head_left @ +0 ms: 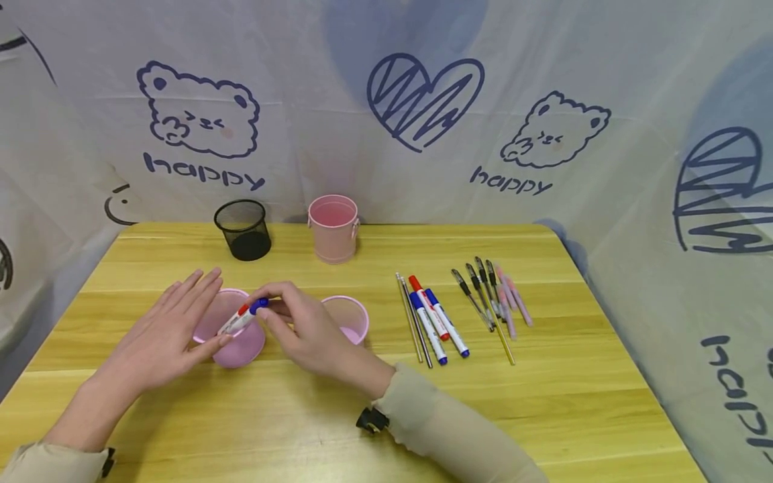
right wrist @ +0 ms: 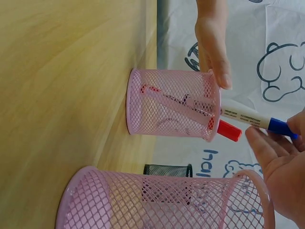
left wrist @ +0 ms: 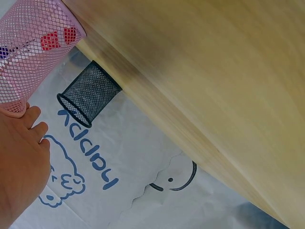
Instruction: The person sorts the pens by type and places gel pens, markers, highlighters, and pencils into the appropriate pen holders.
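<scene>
At two o'clock, my right hand (head_left: 308, 332) pinches a blue-capped marker (right wrist: 248, 116), barrel partly inside the pink mesh cup (head_left: 244, 350); my left hand (head_left: 158, 335), fingers straight, touches its rim at nine, apparently steadying it.

Right grip (head_left: 306, 329) pinching marker (head_left: 248, 316), pink cup (head_left: 243, 349)

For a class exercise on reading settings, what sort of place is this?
Probably a desk area staged for an activity: a wooden table carries a pink mesh cup and loose markers, with a bear-printed sheet hung behind.
</scene>
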The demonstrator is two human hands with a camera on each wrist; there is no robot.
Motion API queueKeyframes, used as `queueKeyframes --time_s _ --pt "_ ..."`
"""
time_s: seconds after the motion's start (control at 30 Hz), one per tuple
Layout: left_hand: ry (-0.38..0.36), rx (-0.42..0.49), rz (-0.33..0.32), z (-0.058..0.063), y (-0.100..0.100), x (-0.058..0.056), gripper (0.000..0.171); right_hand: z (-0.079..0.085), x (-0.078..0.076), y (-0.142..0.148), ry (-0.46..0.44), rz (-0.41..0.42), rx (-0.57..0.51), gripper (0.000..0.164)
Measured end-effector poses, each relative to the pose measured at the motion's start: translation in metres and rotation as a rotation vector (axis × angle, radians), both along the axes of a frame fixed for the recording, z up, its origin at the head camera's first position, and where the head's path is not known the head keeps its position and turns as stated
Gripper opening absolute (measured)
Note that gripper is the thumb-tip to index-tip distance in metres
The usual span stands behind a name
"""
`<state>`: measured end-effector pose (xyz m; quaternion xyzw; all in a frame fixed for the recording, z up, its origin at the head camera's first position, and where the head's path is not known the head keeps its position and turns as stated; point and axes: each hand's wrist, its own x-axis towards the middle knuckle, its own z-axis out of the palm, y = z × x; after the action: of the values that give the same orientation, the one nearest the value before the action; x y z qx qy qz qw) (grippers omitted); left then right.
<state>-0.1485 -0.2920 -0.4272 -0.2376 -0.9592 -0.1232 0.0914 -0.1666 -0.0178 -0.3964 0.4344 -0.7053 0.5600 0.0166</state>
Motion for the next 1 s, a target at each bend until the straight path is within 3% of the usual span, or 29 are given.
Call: queueKeyframes --time_s 0.27,0.43,0.6,1.0 --pt "-0.002 -0.001 0.001 0.0013 0.0008 -0.0003 0.094 -0.0008 -0.0003 -0.0019 -0.006 -0.1 0.1 0.023" --pt "-0.005 -0.002 0.003 0.0013 0.0007 0.0001 0.094 -0.0023 -0.0017 -0.0022 0.065 -0.137 0.147 0.023" --pt "-0.006 -0.003 0.006 0.0014 0.0014 -0.0001 0.093 -0.0038 -0.003 -0.0027 0.112 -0.147 0.176 0.024" --pt "0.016 -0.001 -0.011 0.0004 0.0005 -0.0007 0.092 -0.0038 -0.0035 -0.002 0.103 -0.137 0.168 0.029"
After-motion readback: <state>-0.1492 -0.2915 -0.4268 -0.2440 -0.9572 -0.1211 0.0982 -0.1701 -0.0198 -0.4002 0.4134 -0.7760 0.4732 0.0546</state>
